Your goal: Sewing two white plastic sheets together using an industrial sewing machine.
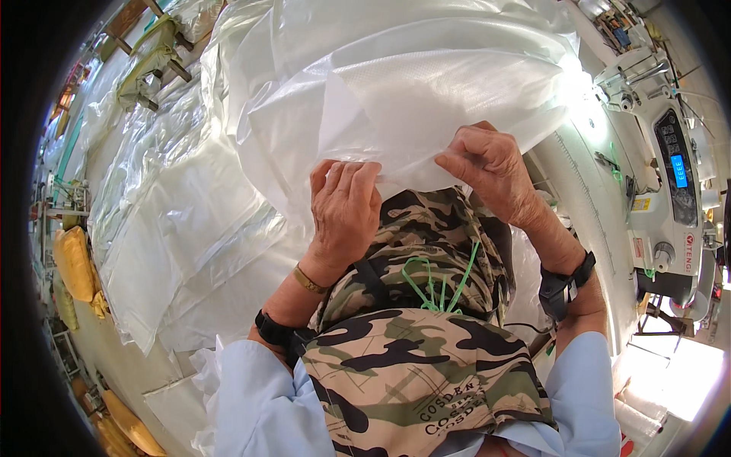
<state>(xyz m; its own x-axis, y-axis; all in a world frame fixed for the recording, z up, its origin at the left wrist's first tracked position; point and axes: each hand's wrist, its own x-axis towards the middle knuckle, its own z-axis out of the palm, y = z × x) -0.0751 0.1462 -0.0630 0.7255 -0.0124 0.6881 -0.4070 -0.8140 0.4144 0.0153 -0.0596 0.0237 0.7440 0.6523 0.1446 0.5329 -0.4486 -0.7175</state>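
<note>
A large sheet of translucent white woven plastic (457, 91) spreads in front of me, its near edge reaching my lap. My left hand (345, 199) has its fingers curled over that edge, pinching the plastic. To the right, my right hand (487, 167) grips the same edge between thumb and bent fingers. Between the two hands a short stretch of the edge runs above my camouflage apron (426, 228). The fingertips of both hands are partly hidden by the fingers and the plastic.
A white sewing machine (662, 175) with a lit blue display stands at the right, a bright lamp glowing beside it. More plastic sheeting (175, 251) lies heaped at the left. Green strings (438, 286) rest on my apron. Yellow bundles (74, 263) sit at the far left.
</note>
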